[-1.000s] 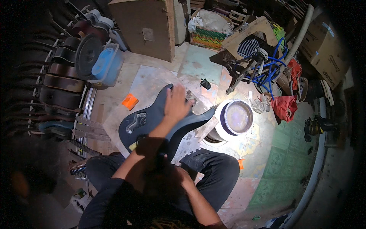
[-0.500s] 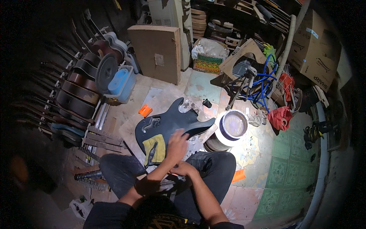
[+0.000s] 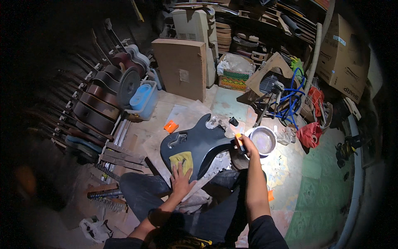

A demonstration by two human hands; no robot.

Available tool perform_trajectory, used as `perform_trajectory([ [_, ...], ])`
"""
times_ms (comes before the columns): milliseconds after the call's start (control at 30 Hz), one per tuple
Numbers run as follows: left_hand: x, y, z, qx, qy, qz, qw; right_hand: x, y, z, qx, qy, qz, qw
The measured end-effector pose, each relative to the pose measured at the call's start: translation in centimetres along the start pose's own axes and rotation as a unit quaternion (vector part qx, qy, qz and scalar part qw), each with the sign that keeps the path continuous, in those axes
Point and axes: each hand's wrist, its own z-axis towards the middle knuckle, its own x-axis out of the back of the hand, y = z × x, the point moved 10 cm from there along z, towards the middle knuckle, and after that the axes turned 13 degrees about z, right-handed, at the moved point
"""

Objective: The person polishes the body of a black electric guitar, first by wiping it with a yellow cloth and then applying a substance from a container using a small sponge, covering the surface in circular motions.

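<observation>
A dark, matte electric guitar body (image 3: 190, 139) lies on a board over my lap, its cutaway horns pointing away. My left hand (image 3: 181, 183) rests with spread fingers on a yellow cloth (image 3: 182, 159) at the body's near left part. Beside the bucket, my right hand (image 3: 250, 147) is closed around a small orange-and-dark block (image 3: 239, 141), close to the tip of the right horn. A round, light-rimmed bucket (image 3: 271, 150) stands just beyond that hand. What the block is made of cannot be made out.
Orange scraps lie left of the body (image 3: 170, 126) and on the floor at right (image 3: 270, 195). Guitars (image 3: 97, 101) stand racked at left, near a blue plastic tub (image 3: 143, 99). A cardboard box (image 3: 180, 68), a blue hose (image 3: 290, 93) and a red bag (image 3: 309, 133) lie farther off.
My left hand has moved from the middle of the guitar body onto the yellow cloth. My right hand has gone from my lap up to the bucket, where the orange-and-dark block now shows in it.
</observation>
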Motion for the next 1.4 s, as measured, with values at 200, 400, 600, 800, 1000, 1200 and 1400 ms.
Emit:
perform_trajectory([
  [200,0.2,-1.9,-0.1,0.025,-0.018,0.006,1.000,-1.7,4.1,0.9,-0.105,-0.030,-0.018,0.994],
  [400,0.5,-2.6,0.1,0.013,-0.015,-0.004,1.000,-0.8,2.6,0.8,0.000,-0.016,-0.105,0.994],
  [600,1.5,-1.7,0.8,-0.003,-0.007,-0.028,1.000,-0.6,1.7,-1.0,0.003,-0.054,-0.267,0.962],
  [800,1.5,-3.2,0.9,-0.007,-0.003,0.001,1.000,-2.5,1.9,-3.5,0.059,0.013,-0.379,0.923],
  [1000,1.3,-2.0,1.0,0.003,0.030,-0.009,1.000,-2.5,-0.9,-2.5,0.055,-0.030,-0.490,0.869],
  [1200,1.9,-3.8,1.1,0.000,0.022,0.008,1.000,-5.1,-1.5,-5.3,-0.022,0.038,-0.577,0.816],
  [1400,1.2,-7.0,4.8,-0.069,-0.005,0.011,0.998,-3.2,3.4,-8.4,-0.087,-0.011,-0.578,0.812],
])
